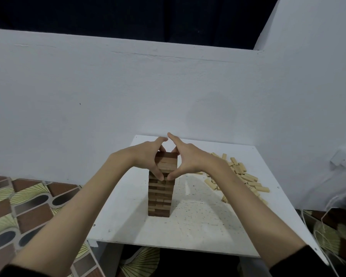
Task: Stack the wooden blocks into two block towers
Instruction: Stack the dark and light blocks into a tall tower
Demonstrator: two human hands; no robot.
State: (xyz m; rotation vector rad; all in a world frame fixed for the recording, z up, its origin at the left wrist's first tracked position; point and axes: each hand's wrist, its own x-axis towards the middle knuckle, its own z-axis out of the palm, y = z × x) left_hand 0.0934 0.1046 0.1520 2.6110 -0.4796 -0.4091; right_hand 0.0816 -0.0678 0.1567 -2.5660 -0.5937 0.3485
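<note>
With your left hand and right hand cupped flat around the tower top, square layers with light, even pressure; don't squeeze.

Brown tower, pale loose blocks, white table
</note>
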